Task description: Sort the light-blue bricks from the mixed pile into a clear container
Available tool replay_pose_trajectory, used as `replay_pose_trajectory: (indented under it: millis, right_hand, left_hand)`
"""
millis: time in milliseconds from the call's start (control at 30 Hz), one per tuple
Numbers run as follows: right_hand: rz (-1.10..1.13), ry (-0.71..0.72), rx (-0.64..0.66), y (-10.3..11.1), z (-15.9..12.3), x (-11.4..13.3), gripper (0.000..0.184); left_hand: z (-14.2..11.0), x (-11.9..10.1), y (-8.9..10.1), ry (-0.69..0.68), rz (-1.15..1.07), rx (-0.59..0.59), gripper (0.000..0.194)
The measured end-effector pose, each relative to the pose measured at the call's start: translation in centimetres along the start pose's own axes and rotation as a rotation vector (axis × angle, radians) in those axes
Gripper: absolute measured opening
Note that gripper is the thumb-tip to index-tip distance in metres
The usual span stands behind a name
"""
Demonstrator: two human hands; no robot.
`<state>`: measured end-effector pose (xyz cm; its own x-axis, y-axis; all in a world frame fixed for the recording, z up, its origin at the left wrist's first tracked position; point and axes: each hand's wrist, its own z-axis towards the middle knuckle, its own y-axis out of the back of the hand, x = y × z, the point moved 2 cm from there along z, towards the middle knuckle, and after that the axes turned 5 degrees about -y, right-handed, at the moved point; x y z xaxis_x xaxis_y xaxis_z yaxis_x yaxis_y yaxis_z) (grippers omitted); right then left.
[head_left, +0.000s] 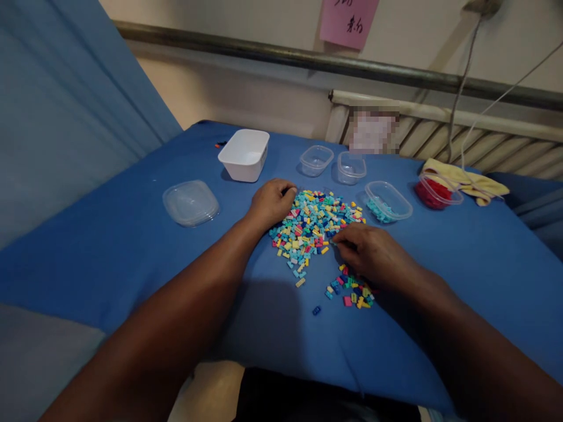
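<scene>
A heap of small coloured building bricks [308, 225] lies on the blue cover. At the heap's upper left edge rests my left hand [273, 202], fingers curled in; whatever they may hold is hidden. My right hand [373, 253] is at the heap's right side, thumb and forefinger pinched on a small bluish building brick [333, 242]. Below it lies a smaller group of mixed bricks [352, 293], partly covered by the hand. One dark blue brick [316, 310] lies apart, nearer to me.
Behind the heap stand a white tub [244, 155] and two clear containers [316, 161]. Farther right are a container with turquoise bricks [389, 202] and one with red pieces [435, 193], beside a yellow cloth [466, 179]. A clear lid [191, 203] lies left.
</scene>
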<state>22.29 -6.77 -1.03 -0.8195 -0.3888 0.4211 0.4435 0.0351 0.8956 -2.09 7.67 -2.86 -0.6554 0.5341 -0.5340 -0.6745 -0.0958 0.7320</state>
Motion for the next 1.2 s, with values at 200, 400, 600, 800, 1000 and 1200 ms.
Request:
replay_pose_trajectory:
  millis: [200, 400, 600, 800, 1000, 1200]
  right_hand:
    - [0.097, -0.023, -0.031, 0.8, -0.6, -0.4, 0.019]
    - [0.047, 0.082, -0.099, 0.2, 0.0, -0.1, 0.02]
    - [-0.073, 0.109, 0.024, -0.5, 0.4, 0.8, 0.021]
    - [-0.08, 0.049, 0.069, -0.7, 0.5, 0.9, 0.022]
    - [0.116, 0.045, -0.064, 1.1, -0.1, 0.6, 0.02]
    - [0.1, -0.149, -0.503, 4.9, -1.6, -3.4, 0.021]
  left_hand:
    - [-0.1, -0.1, 0.1, 0.003, -0.014, 0.011, 0.031]
    - [-0.1, -0.2, 0.1, 0.026, -0.005, 0.014, 0.029]
    - [0.0, -0.1, 0.0, 0.006, -0.017, 0.002, 0.03]
    - [0.0, -0.2, 0.1, 0.011, 0.003, 0.02, 0.03]
    - [0.0, -0.4, 0.3, 0.02, 0.01, 0.035, 0.031]
    - [0.0, -0.3, 0.3, 0.012, -0.001, 0.027, 0.034]
